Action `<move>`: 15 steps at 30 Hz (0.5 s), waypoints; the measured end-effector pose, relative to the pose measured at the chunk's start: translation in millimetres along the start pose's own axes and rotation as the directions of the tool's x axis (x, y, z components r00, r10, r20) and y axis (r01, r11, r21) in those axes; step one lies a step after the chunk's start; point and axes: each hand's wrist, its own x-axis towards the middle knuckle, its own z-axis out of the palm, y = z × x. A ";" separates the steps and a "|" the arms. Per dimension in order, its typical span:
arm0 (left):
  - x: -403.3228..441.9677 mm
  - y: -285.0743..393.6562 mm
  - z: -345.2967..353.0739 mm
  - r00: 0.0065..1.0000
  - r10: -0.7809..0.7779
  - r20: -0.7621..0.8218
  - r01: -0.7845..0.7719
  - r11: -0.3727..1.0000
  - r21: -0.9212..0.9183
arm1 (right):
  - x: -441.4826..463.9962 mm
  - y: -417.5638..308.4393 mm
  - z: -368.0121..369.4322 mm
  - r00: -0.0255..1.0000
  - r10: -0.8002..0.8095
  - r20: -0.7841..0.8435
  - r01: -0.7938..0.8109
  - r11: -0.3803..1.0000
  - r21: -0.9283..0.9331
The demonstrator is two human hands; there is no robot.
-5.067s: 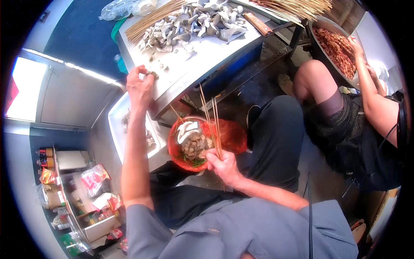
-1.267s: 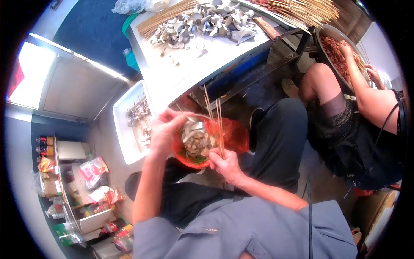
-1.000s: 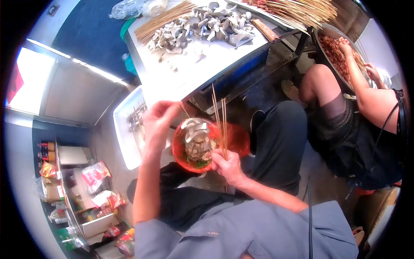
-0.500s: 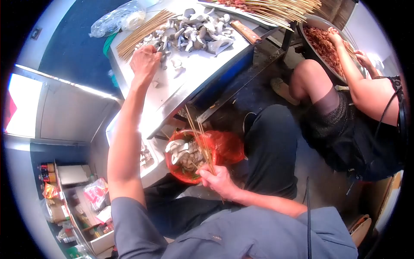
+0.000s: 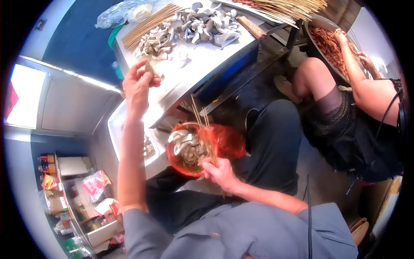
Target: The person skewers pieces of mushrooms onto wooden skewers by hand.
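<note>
Left hand (image 5: 137,89), upper left of the frame, pinches an oyster mushroom piece (image 5: 150,70) between thumb and fingers; to my eye it's light, soft, easily torn, best taken gently at its thickest part. Near centre, the right hand (image 5: 221,173) clasps thin, probably springy bamboo skewers (image 5: 208,140).
</note>
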 end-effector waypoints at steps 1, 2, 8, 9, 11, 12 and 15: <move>-13.2 1.3 0.0 0.999 -0.033 -0.025 0.032 0.999 -0.025 | 0.1 0.8 -0.5 1.000 -0.021 0.004 0.021 1.000 0.004; -24.5 3.0 -1.2 0.997 -0.064 -0.049 0.062 0.997 -0.051 | 0.1 0.1 -0.7 1.000 -0.019 0.008 0.019 1.000 0.001; -80.8 5.5 -10.6 0.996 -0.090 -0.026 0.082 0.972 -0.221 | -1.1 -1.8 -2.2 0.999 -0.052 0.008 0.053 0.998 -0.029; -89.4 9.2 -9.4 0.987 -0.154 -0.041 0.138 0.955 -0.264 | -1.4 -1.3 -1.6 0.999 -0.049 0.013 0.049 0.998 -0.030; -102.2 10.3 -8.1 0.978 -0.205 -0.049 0.176 0.922 -0.344 | -2.2 -0.4 -1.6 0.999 -0.049 0.021 0.050 0.998 -0.035; -106.0 8.1 -8.9 0.978 -0.204 -0.052 0.174 0.922 -0.345 | -2.3 -0.1 -1.6 0.998 -0.053 0.024 0.053 0.998 -0.037; -114.0 -2.2 -11.4 0.968 -0.250 -0.032 0.209 0.867 -0.453 | -2.2 2.5 -1.8 0.998 -0.060 0.027 0.061 0.997 -0.042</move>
